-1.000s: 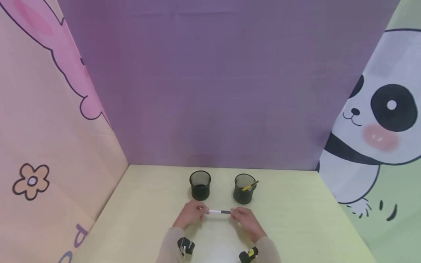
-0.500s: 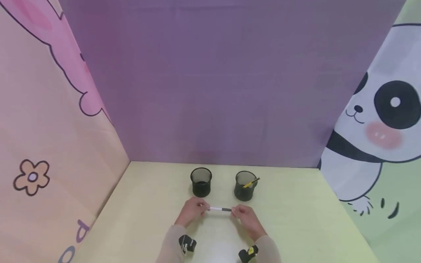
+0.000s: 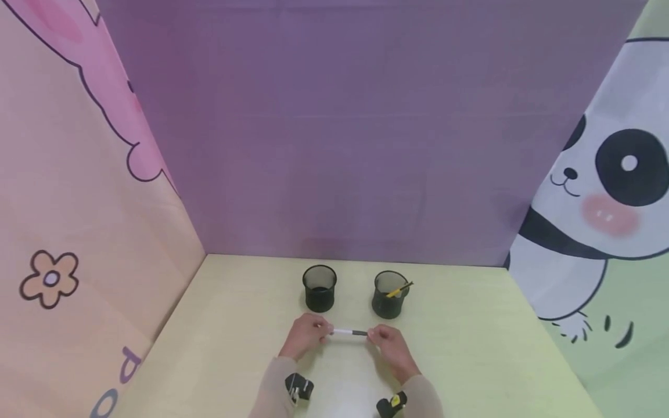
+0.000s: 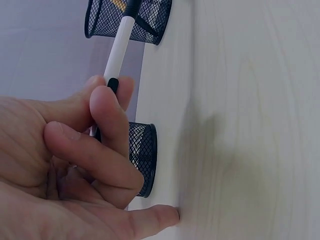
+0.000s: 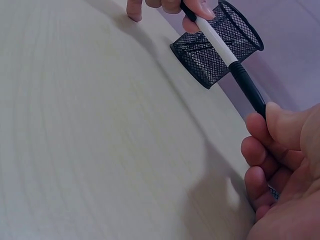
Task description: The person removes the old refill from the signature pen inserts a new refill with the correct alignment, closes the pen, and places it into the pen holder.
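Note:
A pen with a white barrel and a dark grip lies crosswise between the two hands, above the pale tabletop. My left hand pinches its white end between thumb and fingers, by the black clip that shows in the left wrist view. At the other end, my right hand pinches the black grip section; the tip there is hidden by the fingers. Just beyond the hands stand two black mesh pen cups, the left cup and the right cup. One finger of the left hand reaches down to the tabletop.
A thin yellow-and-dark stick leans out over the right cup's rim. The pale wooden table ends at a purple back wall. Printed cloth walls with cartoon figures flank it on both sides.
The head view has tilted slightly, so the whole scene sits a little higher in it. Both hands keep the same pinch on the pen.

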The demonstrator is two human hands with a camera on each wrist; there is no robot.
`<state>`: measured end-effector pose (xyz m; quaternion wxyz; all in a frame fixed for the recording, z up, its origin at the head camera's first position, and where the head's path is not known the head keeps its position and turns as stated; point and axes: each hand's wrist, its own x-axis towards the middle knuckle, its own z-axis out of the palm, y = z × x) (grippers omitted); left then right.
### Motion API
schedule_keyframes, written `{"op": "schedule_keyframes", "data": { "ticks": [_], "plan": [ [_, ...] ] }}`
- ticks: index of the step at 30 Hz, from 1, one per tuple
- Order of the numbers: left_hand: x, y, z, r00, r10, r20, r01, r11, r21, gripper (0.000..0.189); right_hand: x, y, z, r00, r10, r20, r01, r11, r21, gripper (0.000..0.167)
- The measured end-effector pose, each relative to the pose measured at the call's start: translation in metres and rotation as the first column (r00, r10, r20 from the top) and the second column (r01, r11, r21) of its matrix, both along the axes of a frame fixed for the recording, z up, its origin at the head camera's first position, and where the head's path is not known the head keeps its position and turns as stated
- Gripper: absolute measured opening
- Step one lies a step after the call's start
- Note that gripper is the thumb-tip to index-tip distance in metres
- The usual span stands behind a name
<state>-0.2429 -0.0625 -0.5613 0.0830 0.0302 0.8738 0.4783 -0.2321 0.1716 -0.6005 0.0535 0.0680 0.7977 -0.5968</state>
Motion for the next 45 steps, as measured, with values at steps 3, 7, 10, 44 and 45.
{"op": "schedule_keyframes", "data": {
  "ticks": [3,7,10,44,45],
  "plan": [
    [0.001,-0.001,0.001,1.0,0.0,-0.002,0.0,1.0,-0.01,0.012,0.002,-0.002,0.003,1.0,-0.013,0.001,0.013,1.0,0.005,0.019],
    [0.001,-0.001,0.001,1.0,0.003,0.008,-0.002,1.0,-0.015,0.013,0.003,-0.003,0.005,1.0,-0.022,0.016,0.021,1.0,0.019,0.019],
    [0.001,0.0,0.001,1.0,0.004,0.017,-0.004,1.0,-0.016,0.013,0.002,-0.004,0.005,0.999,-0.025,0.021,0.024,0.999,0.029,0.019],
    [0.001,-0.005,0.001,0.995,0.009,0.099,-0.01,1.0,0.013,0.018,0.01,-0.009,0.002,0.994,-0.064,-0.083,0.072,0.992,0.103,0.013],
    [0.001,-0.005,0.001,0.996,0.01,0.094,-0.011,1.0,0.01,0.018,0.01,-0.008,0.002,0.996,-0.066,-0.067,0.073,0.993,0.097,0.015]
  ]
}}
